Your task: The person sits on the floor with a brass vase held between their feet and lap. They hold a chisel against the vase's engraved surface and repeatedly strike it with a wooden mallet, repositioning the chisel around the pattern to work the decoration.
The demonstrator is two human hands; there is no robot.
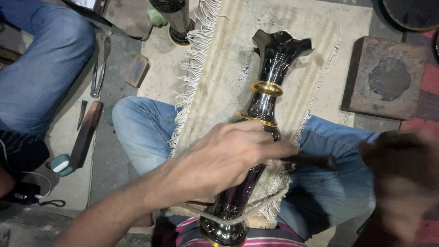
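A tall dark metal vase point(267, 77) with engraved patterns, gold bands and a flared wavy mouth lies along my lap on a fringed beige cloth point(224, 68). My left hand point(228, 158) presses down on the vase's middle, fingers closed over it and touching a dark slim tool point(311, 161). My right hand point(402, 178) is blurred at the right edge and seems to grip the other end of that tool; its fingers are unclear.
Another person's jeans-clad leg point(41, 64) is at the upper left. Metal tongs point(98, 68), a wooden block point(137, 71), a dark stick point(87, 132) and a second vase's base point(178, 20) lie on the floor. A square pitch block point(388, 77) sits at right.
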